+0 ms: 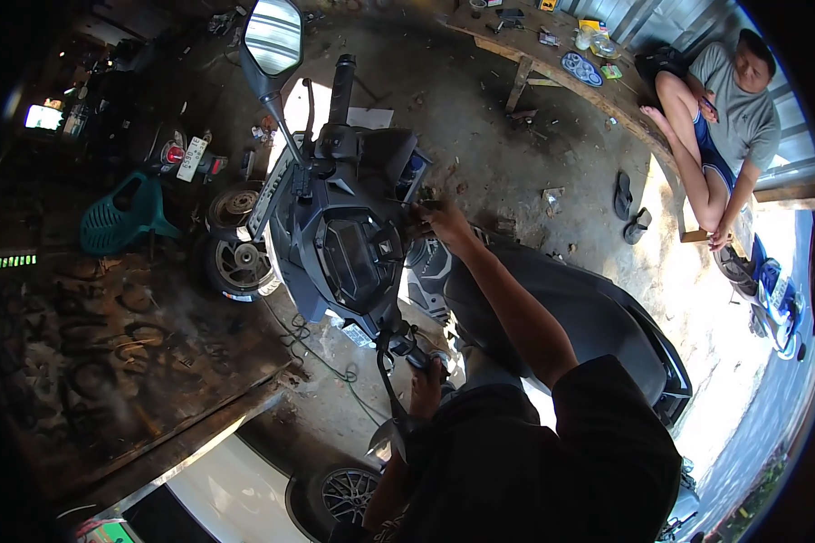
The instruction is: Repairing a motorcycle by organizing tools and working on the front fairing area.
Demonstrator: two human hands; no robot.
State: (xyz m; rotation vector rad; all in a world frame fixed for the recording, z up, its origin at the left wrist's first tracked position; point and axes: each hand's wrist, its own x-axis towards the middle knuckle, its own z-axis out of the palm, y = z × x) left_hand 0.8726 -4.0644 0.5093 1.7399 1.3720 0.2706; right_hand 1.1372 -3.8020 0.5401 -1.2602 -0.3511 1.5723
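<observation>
A dark grey scooter [299, 258] stands before me, its dashboard screen [349, 258] facing up and its long black seat [552, 308] stretching to the right. My left hand [426, 391] is closed round the near handlebar grip [417, 356], close to the brake lever. My right arm reaches across to the inner panel behind the handlebar, where my right hand [444, 224] has its fingers drawn together. What those fingers hold, if anything, is too small and dark to make out. The far handlebar grip [341, 86] is free, with a mirror [274, 41] beside it.
A person [738, 113] sits by a wooden bench [552, 68] bearing a tray and small items. Sandals [623, 195] lie on the floor. Left are loose wheels [242, 258], a green plastic chair [122, 217] and a stained wooden table [154, 335]. A white car [231, 484] stands nearby.
</observation>
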